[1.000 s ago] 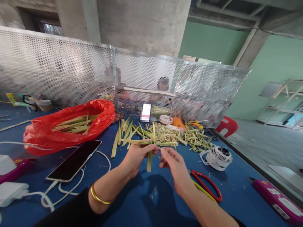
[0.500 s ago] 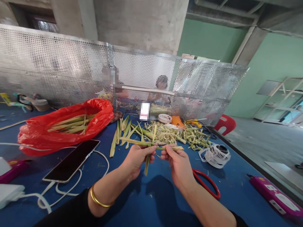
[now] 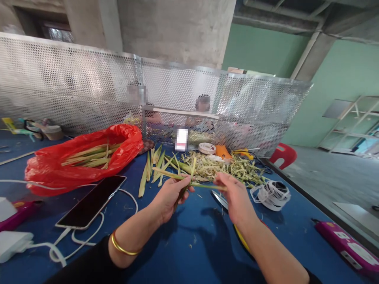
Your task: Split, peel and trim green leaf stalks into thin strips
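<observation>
My left hand (image 3: pixel 174 194) is closed on a crossed bundle of green and yellowish leaf strips (image 3: pixel 168 173), thumb on top where they meet. One strip (image 3: pixel 207 185) runs from it to my right hand (image 3: pixel 233 195), whose curled fingers are closed at the strip's right end. Beneath my right hand and forearm lies a pair of scissors (image 3: pixel 219 200) with a red and yellow handle, partly hidden. Just beyond my hands, loose flat leaf pieces (image 3: pixel 144 177) and a heap of shredded leaf strips (image 3: pixel 204 165) rest on the blue table (image 3: pixel 189 252).
On the left are a red plastic bag (image 3: pixel 44 169) of leaves, a phone (image 3: pixel 91 203) and white cables. A white ribbon roll (image 3: pixel 274 195) and a purple power strip (image 3: pixel 343 246) lie on the right. Behind a perforated metal screen (image 3: pixel 177 86) people sit.
My right hand has moved right along the strip, away from my left hand. The scissors' blades now show beside it. The bundle's lower end has swung back under my left hand.
</observation>
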{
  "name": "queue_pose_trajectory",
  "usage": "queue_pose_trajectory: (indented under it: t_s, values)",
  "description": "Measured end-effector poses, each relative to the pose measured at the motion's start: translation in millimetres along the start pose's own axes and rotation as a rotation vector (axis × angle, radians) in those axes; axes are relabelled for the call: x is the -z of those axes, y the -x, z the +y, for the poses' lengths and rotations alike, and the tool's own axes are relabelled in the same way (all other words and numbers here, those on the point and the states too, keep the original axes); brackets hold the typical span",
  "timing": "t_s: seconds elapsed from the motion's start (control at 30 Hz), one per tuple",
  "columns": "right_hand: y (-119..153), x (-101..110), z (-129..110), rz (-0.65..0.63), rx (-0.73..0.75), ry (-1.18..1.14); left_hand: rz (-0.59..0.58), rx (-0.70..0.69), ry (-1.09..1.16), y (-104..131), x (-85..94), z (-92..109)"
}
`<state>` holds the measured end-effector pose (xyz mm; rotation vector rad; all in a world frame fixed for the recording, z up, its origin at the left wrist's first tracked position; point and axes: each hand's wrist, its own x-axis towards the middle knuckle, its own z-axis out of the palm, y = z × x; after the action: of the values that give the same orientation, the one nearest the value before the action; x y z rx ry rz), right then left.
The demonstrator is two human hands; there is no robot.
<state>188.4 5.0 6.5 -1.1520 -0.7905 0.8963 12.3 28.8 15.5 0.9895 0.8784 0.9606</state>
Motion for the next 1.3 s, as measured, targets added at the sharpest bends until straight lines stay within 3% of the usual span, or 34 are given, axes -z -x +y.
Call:
queue_pose_trajectory:
  t_s: [0.07, 0.17, 0.27, 0.33, 0.47, 0.6, 0.83, 0.9, 1.0, 1.03, 1.1, 1.2, 1.23, 1.3]
  values:
    - [-8, 9, -7, 0.054, 0.111, 0.210, -0.055, 0.004, -0.056, 1, -0.9, -1]
    - [-10, 14, -14, -0.147, 0.128, 0.497, -0.116, 0.018, -0.167, 4, -4.1, -4]
    - [1, 6, -12, -0.408, 0.026, 0.447, -0.174, 0.051, -0.256, 7, -8.8, -8]
    - [9, -3, -7, -0.440, -0.007, 0.310, -0.189, 0.067, -0.291, 8, -11.4, -10]
    - [16, -11, 3, -0.296, -0.030, 0.084, -0.209, 0.071, -0.303, 9, -12.9, -10]
    - [13, -10, 4, -0.157, 0.010, 0.028, -0.272, 0.063, -0.283, 10, -11.6, -8]
    - [6, -6, 6, -0.234, -0.050, 0.086, -0.201, 0.095, -0.243, 9, -8.9, -4]
    - [1, -1, 3, -0.125, 0.040, 0.182, -0.182, 0.087, -0.238, 8, -8.8, -3]
    - [-2, 7, -8, 0.173, 0.399, 0.408, -0.188, 0.077, -0.287, 9, -10.9, -2]
    - [-1, 8, -12, 0.181, 0.517, 0.507, -0.196, 0.077, -0.316, 10, -12.1, -3]
    - [4, 8, -20, -0.052, 0.593, 0.658, -0.221, 0.077, -0.389, 12, -15.1, -6]
    - [14, 1, -22, -0.487, 0.307, 0.601, -0.254, 0.058, -0.499, 16, -19.1, -11]
    - [17, -2, -20, -0.548, 0.186, 0.522, -0.258, 0.050, -0.521, 17, -19.9, -12]
    - [20, -6, -16, -0.535, 0.038, 0.359, -0.269, 0.031, -0.533, 18, -20.7, -13]
